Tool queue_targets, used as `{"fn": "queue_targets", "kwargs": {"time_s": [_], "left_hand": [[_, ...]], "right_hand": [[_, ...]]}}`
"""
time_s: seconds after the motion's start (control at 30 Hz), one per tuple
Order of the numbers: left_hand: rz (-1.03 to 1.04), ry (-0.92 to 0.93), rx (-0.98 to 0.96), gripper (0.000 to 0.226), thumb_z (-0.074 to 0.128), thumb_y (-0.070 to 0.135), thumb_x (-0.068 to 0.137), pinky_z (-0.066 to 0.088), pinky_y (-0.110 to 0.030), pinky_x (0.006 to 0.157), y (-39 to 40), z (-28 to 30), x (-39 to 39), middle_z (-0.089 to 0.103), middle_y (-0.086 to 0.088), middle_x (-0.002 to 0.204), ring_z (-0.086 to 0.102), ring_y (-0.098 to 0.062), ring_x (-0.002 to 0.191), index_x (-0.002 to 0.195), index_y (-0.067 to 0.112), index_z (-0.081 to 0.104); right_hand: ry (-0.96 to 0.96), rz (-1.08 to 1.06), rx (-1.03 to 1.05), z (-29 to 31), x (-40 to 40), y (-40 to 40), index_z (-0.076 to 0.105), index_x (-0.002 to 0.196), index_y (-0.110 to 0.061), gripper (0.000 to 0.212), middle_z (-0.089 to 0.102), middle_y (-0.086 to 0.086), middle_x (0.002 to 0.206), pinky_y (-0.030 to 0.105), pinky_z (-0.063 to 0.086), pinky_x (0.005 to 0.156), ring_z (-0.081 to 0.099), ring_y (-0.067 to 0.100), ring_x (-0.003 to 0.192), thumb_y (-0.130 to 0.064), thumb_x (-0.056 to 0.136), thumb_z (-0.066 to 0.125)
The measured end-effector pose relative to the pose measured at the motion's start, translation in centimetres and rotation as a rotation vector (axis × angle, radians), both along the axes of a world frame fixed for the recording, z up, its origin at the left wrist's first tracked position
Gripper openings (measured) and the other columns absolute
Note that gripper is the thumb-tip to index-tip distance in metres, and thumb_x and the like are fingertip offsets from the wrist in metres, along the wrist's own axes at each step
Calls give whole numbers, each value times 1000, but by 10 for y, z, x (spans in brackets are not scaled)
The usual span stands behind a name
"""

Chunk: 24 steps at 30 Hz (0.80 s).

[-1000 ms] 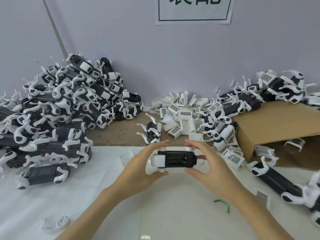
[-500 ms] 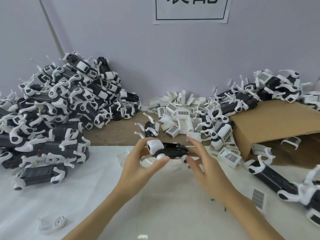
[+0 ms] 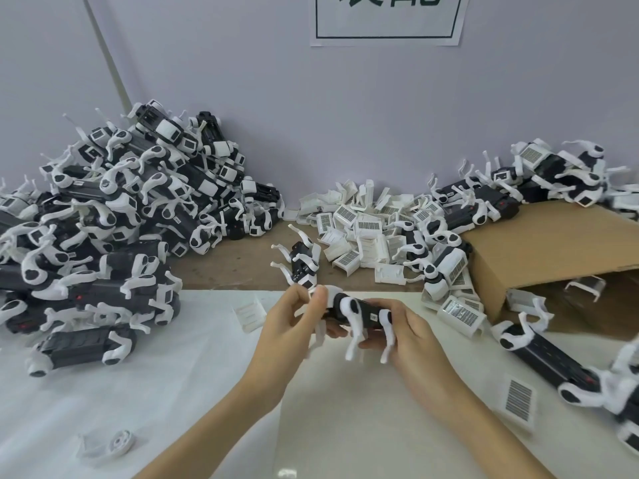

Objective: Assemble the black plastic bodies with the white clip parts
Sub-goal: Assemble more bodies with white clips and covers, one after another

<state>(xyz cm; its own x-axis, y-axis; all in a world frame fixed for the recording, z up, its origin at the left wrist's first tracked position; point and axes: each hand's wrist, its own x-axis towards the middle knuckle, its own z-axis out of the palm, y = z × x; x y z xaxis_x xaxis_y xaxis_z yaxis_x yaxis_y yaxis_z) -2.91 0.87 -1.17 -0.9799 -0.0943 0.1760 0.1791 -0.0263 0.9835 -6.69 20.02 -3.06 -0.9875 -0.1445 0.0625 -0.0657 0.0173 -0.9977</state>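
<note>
I hold one black plastic body (image 3: 366, 312) with white legs hanging down, above the white mat at centre. My left hand (image 3: 294, 323) pinches its white end piece with thumb and fingertips. My right hand (image 3: 411, 335) curls round the body's right end from below. A heap of loose white clip parts (image 3: 359, 229) lies just behind, on the wooden strip. A single body with white legs (image 3: 302, 262) stands between that heap and my hands.
A large pile of black-and-white bodies (image 3: 114, 229) fills the left side. More bodies lie on and around a cardboard box (image 3: 553, 250) at right. A loose clip (image 3: 249, 312) and a white round part (image 3: 119, 442) lie on the white mat (image 3: 173, 392).
The body has turned in my hands from showing its black underside to lying on its side with the legs pointing down. Both hands shifted slightly right and lower.
</note>
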Motion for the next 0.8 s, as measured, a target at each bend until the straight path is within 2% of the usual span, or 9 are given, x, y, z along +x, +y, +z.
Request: {"fn": "queue_targets", "kwargs": {"time_s": [0.07, 0.2, 0.33, 0.43, 0.5, 0.57, 0.63, 0.7, 0.8], "left_hand": [[-34, 45, -19, 67, 64, 65, 90, 56, -50, 91, 3, 4, 3, 73, -15, 79, 76, -35, 91, 98, -1, 53], [-71, 54, -22, 47, 60, 49, 103, 55, -51, 100, 9, 6, 8, 75, -14, 86, 76, -36, 95, 95, 3, 53], [-32, 41, -45, 41, 49, 43, 110, 54, -55, 103, 9, 5, 6, 70, -25, 92, 76, -32, 91, 106, 4, 60], [-16, 12, -56, 41, 42, 45, 112, 57, -39, 93, 3, 0, 1, 68, -27, 97, 75, -30, 88, 109, 11, 64], [17, -23, -39, 48, 36, 49, 112, 54, -32, 90, -4, 1, -5, 72, -21, 102, 73, -25, 88, 111, 15, 70], [33, -84, 18, 64, 34, 69, 105, 53, -35, 95, -13, 2, -10, 77, -14, 102, 73, -20, 87, 117, 19, 72], [70, -74, 9, 71, 48, 91, 84, 55, -30, 86, -18, -1, -14, 78, -6, 96, 76, -20, 88, 119, 32, 67], [211, -9, -26, 62, 69, 85, 75, 51, -17, 65, -19, -8, -15, 75, 4, 80, 73, -11, 76, 112, 36, 65], [431, 102, 108, 36, 65, 60, 98, 44, -12, 56, -29, -18, -21, 70, 7, 79, 63, -4, 69, 95, 24, 67]], "right_hand": [[-92, 68, -156, 0, -2, 2, 68, 122, -2, 46, 75, 29, 104, 50, 59, 79, 74, 42, 98, -25, 115, 29], [-157, 131, -290, 2, -5, 7, 69, 122, 1, 53, 73, 35, 105, 35, 63, 77, 75, 40, 98, -32, 114, 27], [-153, 76, -327, -2, -7, 6, 67, 123, 4, 52, 67, 39, 114, 53, 55, 87, 63, 56, 109, -32, 114, 31], [-120, 32, -304, -1, -3, 1, 66, 123, 0, 49, 65, 41, 110, 51, 56, 78, 69, 45, 90, -35, 113, 34], [-61, -30, -233, 0, -1, -4, 66, 121, -7, 42, 74, 27, 103, 55, 57, 84, 75, 36, 86, -39, 110, 42], [42, -86, -117, 2, 2, -9, 66, 118, -14, 34, 78, 11, 98, 54, 58, 88, 77, 31, 87, -42, 102, 53], [161, -85, -40, 3, 7, -17, 66, 114, -19, 30, 77, 3, 98, 44, 62, 84, 76, 26, 92, -40, 94, 63], [240, -14, -29, 2, 13, -25, 65, 115, -21, 28, 75, 1, 102, 33, 61, 78, 74, 25, 98, -38, 94, 64], [303, 79, -5, -2, 9, -32, 55, 135, -25, 28, 74, 1, 107, 34, 59, 71, 72, 25, 95, -32, 108, 52]]}}
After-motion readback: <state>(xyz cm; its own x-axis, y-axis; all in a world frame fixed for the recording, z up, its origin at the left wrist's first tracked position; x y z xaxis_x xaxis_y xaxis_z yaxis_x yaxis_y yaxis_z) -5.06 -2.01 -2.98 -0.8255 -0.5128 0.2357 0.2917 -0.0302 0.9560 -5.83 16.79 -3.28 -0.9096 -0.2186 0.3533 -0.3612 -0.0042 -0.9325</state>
